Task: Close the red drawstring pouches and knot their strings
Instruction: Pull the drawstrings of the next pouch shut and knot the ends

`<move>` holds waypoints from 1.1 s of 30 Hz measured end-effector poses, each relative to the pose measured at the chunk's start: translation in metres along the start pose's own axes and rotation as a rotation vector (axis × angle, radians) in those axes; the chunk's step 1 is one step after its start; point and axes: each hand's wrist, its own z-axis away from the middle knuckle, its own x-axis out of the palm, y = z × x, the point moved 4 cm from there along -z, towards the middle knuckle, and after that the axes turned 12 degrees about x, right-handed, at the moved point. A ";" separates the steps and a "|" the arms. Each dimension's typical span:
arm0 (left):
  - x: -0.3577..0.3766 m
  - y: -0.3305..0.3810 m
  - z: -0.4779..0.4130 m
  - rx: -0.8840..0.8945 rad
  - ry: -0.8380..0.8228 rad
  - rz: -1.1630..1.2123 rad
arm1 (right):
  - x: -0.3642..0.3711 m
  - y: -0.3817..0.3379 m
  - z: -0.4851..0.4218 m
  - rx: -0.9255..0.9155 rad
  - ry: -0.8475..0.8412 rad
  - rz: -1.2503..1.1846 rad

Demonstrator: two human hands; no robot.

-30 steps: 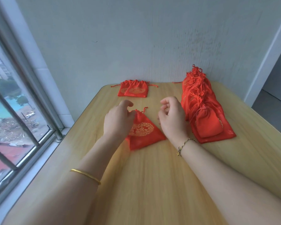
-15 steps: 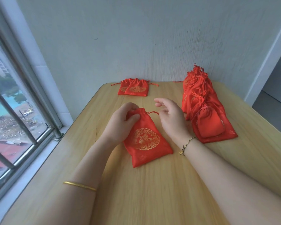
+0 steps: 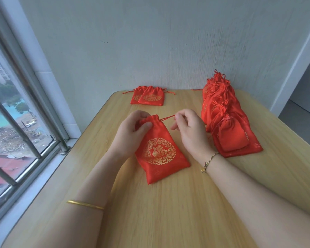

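A red drawstring pouch (image 3: 159, 153) with a gold round emblem lies on the wooden table (image 3: 168, 212) in front of me, its gathered neck pointing away. My left hand (image 3: 131, 133) grips that neck between thumb and fingers. My right hand (image 3: 188, 127) pinches the red string (image 3: 167, 118), which runs taut from the neck to its fingertips. Two pouches (image 3: 148, 97) with drawn necks lie at the far edge. A long pile of red pouches (image 3: 224, 113) stretches along the right side.
A barred window (image 3: 16, 122) and its sill run along the table's left edge. A pale wall (image 3: 150, 42) stands right behind the table. A doorway opens at the far right.
The pouch has been turned and pulled nearer, emblem up. My left hand has closed on its neck and my right hand has taken hold of the string and drawn it to the right.
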 end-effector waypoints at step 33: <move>-0.040 -0.039 -0.001 -0.532 0.389 0.461 | -0.019 -0.003 -0.002 -0.128 0.322 0.158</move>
